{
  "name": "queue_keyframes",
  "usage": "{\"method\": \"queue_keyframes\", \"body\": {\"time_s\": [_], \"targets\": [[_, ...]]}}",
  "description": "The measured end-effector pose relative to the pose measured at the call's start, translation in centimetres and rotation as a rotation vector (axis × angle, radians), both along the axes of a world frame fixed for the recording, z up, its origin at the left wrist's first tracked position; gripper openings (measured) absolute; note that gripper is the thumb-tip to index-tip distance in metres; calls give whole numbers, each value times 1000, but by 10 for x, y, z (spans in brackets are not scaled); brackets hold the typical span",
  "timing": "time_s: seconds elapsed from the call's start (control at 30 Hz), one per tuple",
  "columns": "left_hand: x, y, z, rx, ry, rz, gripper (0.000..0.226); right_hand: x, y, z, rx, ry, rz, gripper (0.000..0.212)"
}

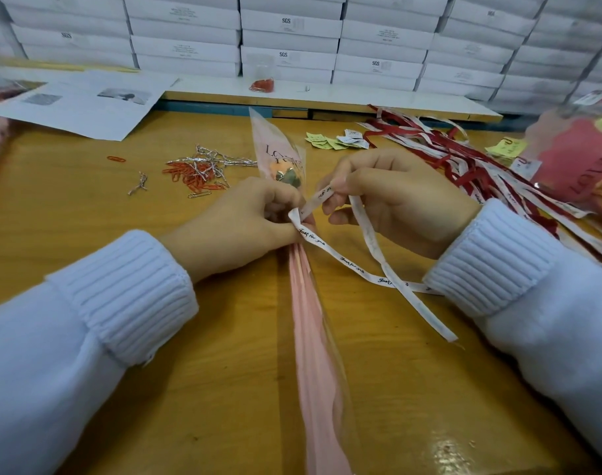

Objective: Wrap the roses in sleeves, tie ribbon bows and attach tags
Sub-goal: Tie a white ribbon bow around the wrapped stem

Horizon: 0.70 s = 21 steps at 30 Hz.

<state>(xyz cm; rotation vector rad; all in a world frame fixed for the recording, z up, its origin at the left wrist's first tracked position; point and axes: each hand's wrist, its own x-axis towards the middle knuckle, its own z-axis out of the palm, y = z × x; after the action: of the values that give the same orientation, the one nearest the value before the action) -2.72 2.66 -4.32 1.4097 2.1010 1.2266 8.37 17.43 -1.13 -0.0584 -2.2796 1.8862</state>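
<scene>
Table (224, 337) — left hand (237, 224) partly hides the ribbon (351, 262).

The left hand (237, 224) pinches the sleeved rose (285, 173) at its neck on the worktop (207, 337), while the right hand (388, 197) holds the white ribbon (344, 260) looped around it.

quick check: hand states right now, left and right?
Left hand: closed, gripping the sleeved rose at its neck.
Right hand: closed, pinching the white ribbon.
</scene>
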Motion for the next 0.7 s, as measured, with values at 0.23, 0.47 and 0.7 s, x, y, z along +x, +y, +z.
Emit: {"method": "queue_keyframes", "body": {"time_s": [0.23, 0.47, 0.7], "targets": [[-1, 1, -2, 16, -21, 69, 7, 6, 20, 9, 186, -179, 4, 22], [-1, 0, -3, 73, -33, 89, 18, 8, 37, 14, 769, -645, -31, 15], [-3, 0, -2, 94, -73, 89, 19, 11, 36, 17, 950, -646, 11, 21]]}}
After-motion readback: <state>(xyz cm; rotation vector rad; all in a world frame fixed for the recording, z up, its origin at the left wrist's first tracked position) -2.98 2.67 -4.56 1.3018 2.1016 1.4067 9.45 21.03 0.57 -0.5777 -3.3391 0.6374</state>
